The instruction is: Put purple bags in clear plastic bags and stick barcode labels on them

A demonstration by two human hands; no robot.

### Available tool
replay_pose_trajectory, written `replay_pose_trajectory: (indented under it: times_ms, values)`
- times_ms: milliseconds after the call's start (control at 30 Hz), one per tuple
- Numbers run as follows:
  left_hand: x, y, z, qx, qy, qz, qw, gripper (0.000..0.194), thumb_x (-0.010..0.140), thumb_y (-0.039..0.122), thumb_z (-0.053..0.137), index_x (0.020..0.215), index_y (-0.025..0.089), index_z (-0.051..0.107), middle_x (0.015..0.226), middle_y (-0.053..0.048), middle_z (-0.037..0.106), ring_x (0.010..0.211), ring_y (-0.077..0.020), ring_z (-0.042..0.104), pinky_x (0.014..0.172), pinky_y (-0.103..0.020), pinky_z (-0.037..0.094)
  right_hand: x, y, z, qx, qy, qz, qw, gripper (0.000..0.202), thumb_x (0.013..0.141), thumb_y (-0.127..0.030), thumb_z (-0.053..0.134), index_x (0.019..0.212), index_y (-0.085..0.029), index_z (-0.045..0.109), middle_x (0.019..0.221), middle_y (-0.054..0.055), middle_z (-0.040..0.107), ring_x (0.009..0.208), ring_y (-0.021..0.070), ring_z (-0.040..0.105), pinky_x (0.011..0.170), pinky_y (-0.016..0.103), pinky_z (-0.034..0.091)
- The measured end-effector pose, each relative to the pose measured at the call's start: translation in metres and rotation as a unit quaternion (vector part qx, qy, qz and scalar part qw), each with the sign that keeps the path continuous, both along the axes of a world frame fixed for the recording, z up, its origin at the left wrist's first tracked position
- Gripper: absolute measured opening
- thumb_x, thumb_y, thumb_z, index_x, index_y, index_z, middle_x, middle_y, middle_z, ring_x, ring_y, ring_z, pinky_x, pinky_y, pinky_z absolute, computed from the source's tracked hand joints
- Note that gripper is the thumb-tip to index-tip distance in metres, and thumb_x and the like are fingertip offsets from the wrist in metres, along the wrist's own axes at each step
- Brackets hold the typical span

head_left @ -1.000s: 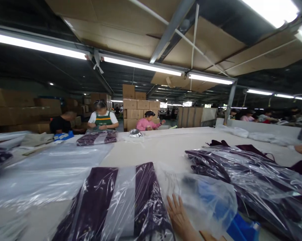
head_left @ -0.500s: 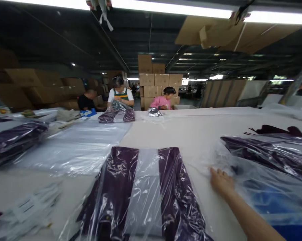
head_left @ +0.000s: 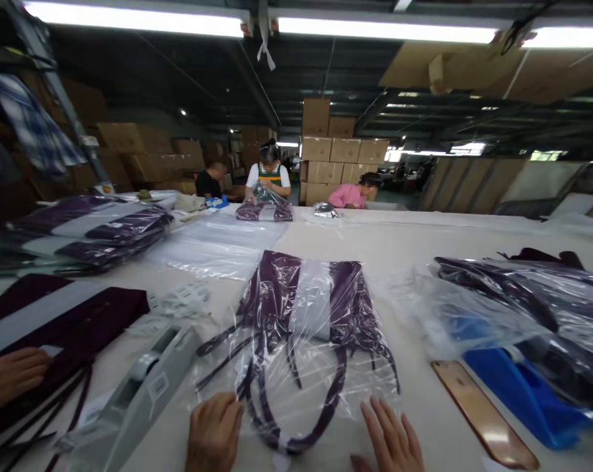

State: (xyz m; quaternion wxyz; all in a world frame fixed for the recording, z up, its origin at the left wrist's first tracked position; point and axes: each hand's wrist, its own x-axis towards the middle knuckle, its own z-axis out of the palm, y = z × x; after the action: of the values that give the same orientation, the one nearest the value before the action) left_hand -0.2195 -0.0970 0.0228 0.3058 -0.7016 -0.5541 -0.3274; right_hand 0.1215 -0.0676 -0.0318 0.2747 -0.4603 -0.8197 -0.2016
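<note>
A dark purple handbag [head_left: 271, 288] with a pale strip [head_left: 310, 298] around it lies in front of me inside a clear plastic bag [head_left: 296, 377]. Its looped handles [head_left: 332, 400] point toward me. At the plastic's near left corner, my left hand [head_left: 212, 429] has its fingers curled in on the film. My right hand [head_left: 392, 436] rests at the near right edge with fingers stretched out and spread, palm down. Both hands are beside the handles, not on them.
Another person's hand [head_left: 14, 380] rests on a purple bag [head_left: 109, 311] at left. A grey tape dispenser [head_left: 151, 387] stands nearby. On the right are a phone [head_left: 483, 413], a blue tape dispenser [head_left: 523, 393] and wrapped bags [head_left: 572, 301]. Co-workers sit across the table [head_left: 424, 242].
My right hand has moved from the plastic at the right to the wrapped handbag's near edge. My left hand has come into view. The camera view has shifted, showing more on the left.
</note>
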Motion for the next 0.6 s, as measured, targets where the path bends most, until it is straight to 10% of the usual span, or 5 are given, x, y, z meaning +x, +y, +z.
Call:
replay_pose_trajectory:
  times_ms: [267, 600]
  values:
    - [0.010, 0.022, 0.074, 0.056, -0.064, -0.059, 0.995, 0.018, 0.091, 0.015, 0.042, 0.082, 0.018, 0.057, 0.069, 0.000, 0.062, 0.068, -0.0133, 0.059, 0.070, -0.025, 0.043, 0.025, 0.044, 0.034, 0.010, 0.135, -0.124, 0.983, 0.034, 0.085, -0.021, 0.032, 0.103, -0.016, 0.060, 0.101, 0.014, 0.067, 0.089, 0.0237, 0.064, 0.074, 0.035, 0.052]
    - [-0.048, 0.023, 0.040, -0.118, -0.207, 0.093, 0.967, 0.025, 0.073, 0.014, 0.051, 0.094, 0.015, 0.066, 0.084, -0.013, 0.067, 0.078, -0.0288, 0.062, 0.065, -0.038, 0.045, 0.072, 0.041, 0.099, -0.101, 0.393, -0.161, 0.900, 0.038, 0.060, -0.031, 0.039, 0.088, -0.020, 0.062, 0.094, 0.009, 0.067, 0.093, 0.0290, 0.061, 0.085, 0.045, 0.048]
